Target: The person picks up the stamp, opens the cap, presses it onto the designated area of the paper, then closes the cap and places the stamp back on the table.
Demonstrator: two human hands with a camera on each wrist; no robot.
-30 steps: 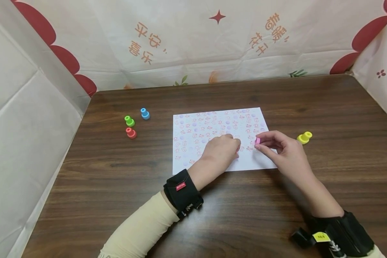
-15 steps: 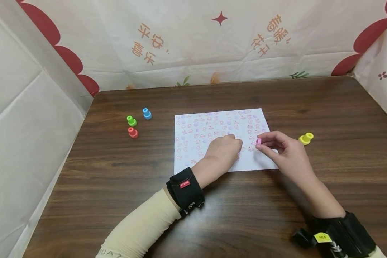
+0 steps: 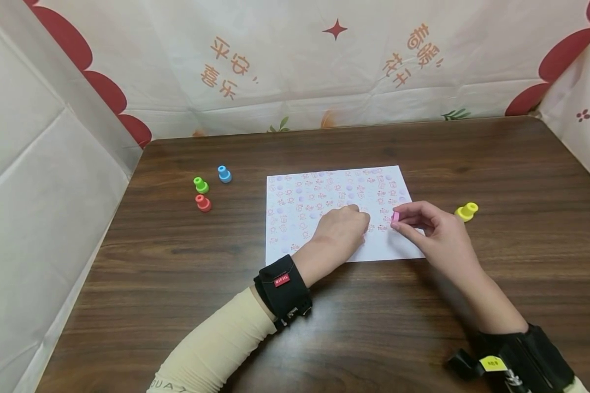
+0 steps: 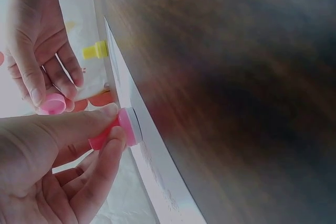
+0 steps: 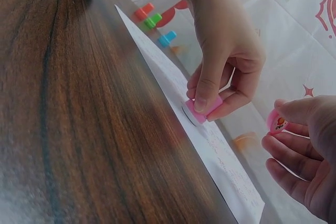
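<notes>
My left hand [image 3: 340, 232] pinches a pink stamp [image 4: 127, 125] between thumb and fingers. The stamp's white end faces the white paper [image 3: 287, 221] and appears to rest on it; in the head view the hand hides the stamp. Rows of small red and purple prints cover much of the sheet. Over the paper's right part, my right hand [image 3: 440, 232] holds a small pink cap [image 3: 395, 216] between thumb and fingertips. A little picture shows on the cap's top [image 5: 278, 123] in the right wrist view.
A yellow stamp [image 3: 466, 212] stands beyond the right hand. Blue [image 3: 224, 174], green [image 3: 200, 185] and red stamps [image 3: 203, 203] stand together at the left of the brown table [image 3: 167, 305]. A printed white cloth [image 3: 295, 71] hangs along the back edge.
Both hands have stayed nearly in place, the left on the stamp at the paper and the right with the cap. The head view has shifted slightly.
</notes>
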